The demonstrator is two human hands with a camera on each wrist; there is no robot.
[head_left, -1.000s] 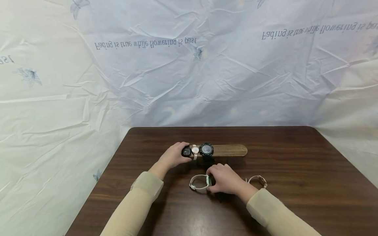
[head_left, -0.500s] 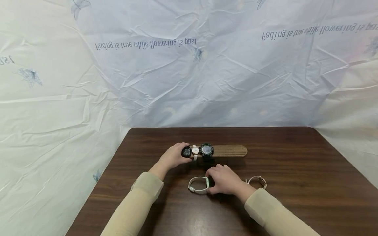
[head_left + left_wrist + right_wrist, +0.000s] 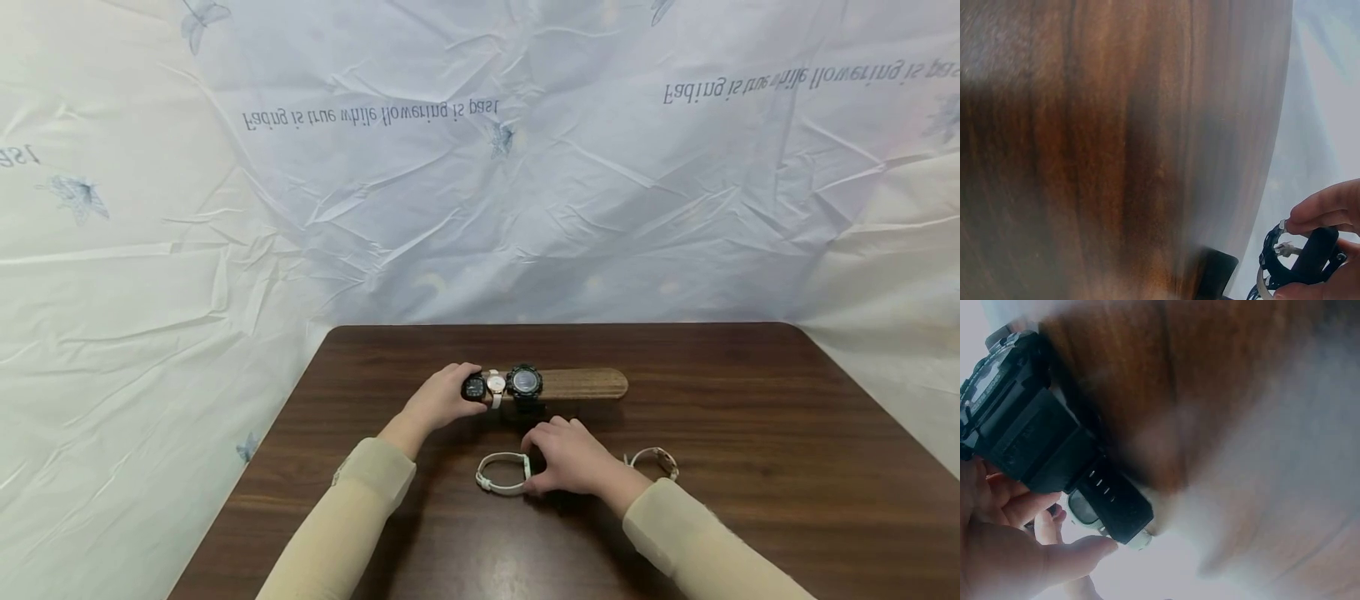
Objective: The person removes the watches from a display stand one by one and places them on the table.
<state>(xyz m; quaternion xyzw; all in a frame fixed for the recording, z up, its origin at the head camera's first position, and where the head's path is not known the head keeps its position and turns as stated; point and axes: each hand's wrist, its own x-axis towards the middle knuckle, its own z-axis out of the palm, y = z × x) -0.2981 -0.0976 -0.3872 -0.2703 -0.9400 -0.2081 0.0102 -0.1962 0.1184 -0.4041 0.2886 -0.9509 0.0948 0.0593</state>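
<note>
A wooden bar [image 3: 581, 383] lies across the dark table and carries three watches at its left end. My left hand [image 3: 438, 400] curls round the small black watch [image 3: 473, 386] there; its fingers [image 3: 1325, 212] pinch that watch [image 3: 1300, 259]. Beside it sit a white-strap watch [image 3: 495, 385] and a big black watch [image 3: 524, 381]. My right hand [image 3: 573, 458] lies on the table in front of the bar and pinches the case of a white looped watch [image 3: 498, 473]. The right wrist view shows the big black watch [image 3: 1022, 437] close above my fingers [image 3: 1054, 562].
A rose-gold watch [image 3: 657, 457] lies on the table [image 3: 750, 417] just right of my right wrist. The bar's right half is bare. A crinkled pale sheet with printed words hangs behind and to both sides of the table.
My right hand has drawn the white looped watch a little to the left and towards me. The left hand and the bar have stayed put.
</note>
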